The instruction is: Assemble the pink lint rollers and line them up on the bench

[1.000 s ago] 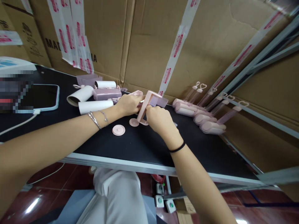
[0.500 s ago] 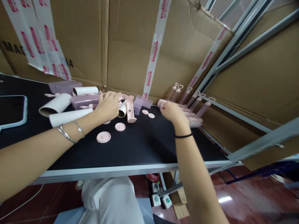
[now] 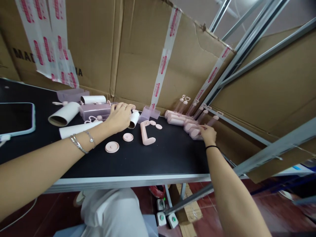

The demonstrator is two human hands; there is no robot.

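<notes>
My left hand (image 3: 120,117) is curled, palm down, over pale pink parts beside a translucent mauve box (image 3: 95,112). Its fingertips are hidden, so what they grip cannot be made out. To its right lie a short white cardboard tube (image 3: 134,119) and a pink C-shaped bracket (image 3: 145,134). My right hand (image 3: 209,134) has its fingers closed at the near end of a row of pink capped cylinders (image 3: 176,119). Thumb and fingertips touch the nearest cylinder (image 3: 195,133). Slim clear tubes with heart-shaped handles (image 3: 187,99) stand behind this row.
Pink discs (image 3: 112,147) lie on the black tabletop (image 3: 168,158). Longer white tubes (image 3: 64,114) and a phone (image 3: 17,118) are at the left. Taped cardboard (image 3: 138,56) stands along the back, and a metal frame (image 3: 259,161) borders the right.
My right hand has moved right along the row to its near end. The pink bracket now lies nearer the front, apart from my left hand, which stays over the parts. The view has shifted slightly.
</notes>
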